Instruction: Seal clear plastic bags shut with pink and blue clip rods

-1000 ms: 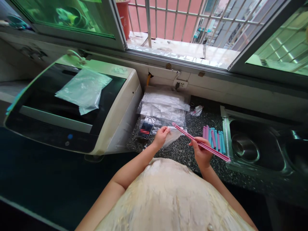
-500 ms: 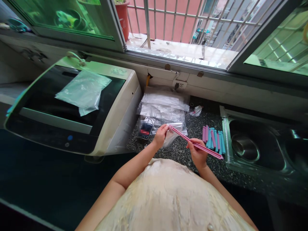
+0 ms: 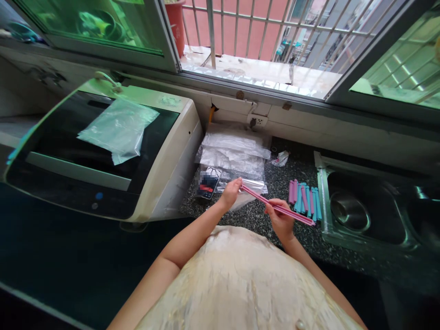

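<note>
A long pink bag-sealing clip (image 3: 256, 196) slants down to the right between my hands, above the dark speckled counter. My left hand (image 3: 231, 193) pinches its upper left end. My right hand (image 3: 282, 221) is closed around it past the middle, with the thumb on top. Clear plastic film (image 3: 240, 201) shows beneath the clip near my left fingers; whether the clip grips it I cannot tell. A pile of clear plastic bags (image 3: 233, 142) lies just beyond. To the right, several shorter pink and blue sealing clips (image 3: 304, 199) rest in a row.
At the left stands a washing machine (image 3: 172, 151) with a plastic bag (image 3: 118, 130) on its dark lid. A partly blurred phone-like object (image 3: 207, 184) lies left of the bags. A metal sink (image 3: 374, 197) holding a steel bowl (image 3: 349, 211) is at the right. Crumpled wrapping (image 3: 281, 158) sits near the wall.
The pink clip's right end has shifted slightly left and up, and my right hand has moved a little left with it. My left hand keeps its pinch at the other end.
</note>
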### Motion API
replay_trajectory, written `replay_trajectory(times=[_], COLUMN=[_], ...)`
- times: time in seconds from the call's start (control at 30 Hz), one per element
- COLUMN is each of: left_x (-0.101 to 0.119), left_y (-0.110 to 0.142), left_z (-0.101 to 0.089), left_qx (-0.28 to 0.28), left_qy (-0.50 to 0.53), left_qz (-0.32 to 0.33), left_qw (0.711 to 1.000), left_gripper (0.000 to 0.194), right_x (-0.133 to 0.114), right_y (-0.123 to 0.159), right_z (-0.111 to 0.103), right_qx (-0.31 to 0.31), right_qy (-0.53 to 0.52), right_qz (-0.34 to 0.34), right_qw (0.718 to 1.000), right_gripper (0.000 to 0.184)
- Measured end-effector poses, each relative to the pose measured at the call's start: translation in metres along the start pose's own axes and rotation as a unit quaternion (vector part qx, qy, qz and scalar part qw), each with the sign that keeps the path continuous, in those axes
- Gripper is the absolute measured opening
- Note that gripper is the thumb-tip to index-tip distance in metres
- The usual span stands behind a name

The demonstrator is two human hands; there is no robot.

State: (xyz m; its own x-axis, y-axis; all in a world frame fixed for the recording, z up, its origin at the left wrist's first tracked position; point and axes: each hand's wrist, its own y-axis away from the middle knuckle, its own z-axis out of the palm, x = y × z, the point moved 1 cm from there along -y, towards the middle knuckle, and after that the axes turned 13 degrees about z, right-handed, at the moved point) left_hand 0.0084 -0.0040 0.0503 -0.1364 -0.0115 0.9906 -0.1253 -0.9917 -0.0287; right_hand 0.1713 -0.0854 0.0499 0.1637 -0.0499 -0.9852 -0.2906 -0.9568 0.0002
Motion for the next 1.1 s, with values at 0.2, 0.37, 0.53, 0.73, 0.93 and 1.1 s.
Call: replay_trajectory(times=[0.2, 0.37, 0.53, 0.73, 0.93, 1.1], left_x=[-0.007, -0.013, -0.014, -0.014, -0.016, -0.014], left_y=[0.000, -0.001, -0.004, -0.006, -0.006, -0.004], left_z=[-0.003, -0.004, -0.008, -0.012, -0.009, -0.005], left_qx=[-0.009, 0.007, 0.055, 0.079, 0.075, 0.054], left_qy=[-0.058, -0.055, -0.032, -0.026, -0.040, -0.051], left_qz=[-0.007, -0.011, -0.015, -0.013, -0.010, -0.005], left_qw=[0.998, 0.998, 0.998, 0.996, 0.996, 0.997], left_gripper=[0.039, 0.040, 0.040, 0.037, 0.038, 0.041], right_x=[0.003, 0.006, 0.009, 0.003, -0.008, -0.010], right_y=[-0.001, -0.004, -0.008, -0.007, -0.004, -0.006], right_z=[-0.001, -0.005, -0.012, -0.025, -0.027, -0.026], right_qx=[-0.026, -0.052, -0.056, -0.012, 0.048, 0.049], right_qy=[0.003, 0.032, 0.000, 0.013, 0.030, 0.021], right_qz=[0.039, 0.043, 0.018, -0.039, -0.112, -0.132], right_qw=[0.999, 0.997, 0.998, 0.999, 0.992, 0.990], right_gripper=[0.014, 0.018, 0.024, 0.015, 0.012, 0.011])
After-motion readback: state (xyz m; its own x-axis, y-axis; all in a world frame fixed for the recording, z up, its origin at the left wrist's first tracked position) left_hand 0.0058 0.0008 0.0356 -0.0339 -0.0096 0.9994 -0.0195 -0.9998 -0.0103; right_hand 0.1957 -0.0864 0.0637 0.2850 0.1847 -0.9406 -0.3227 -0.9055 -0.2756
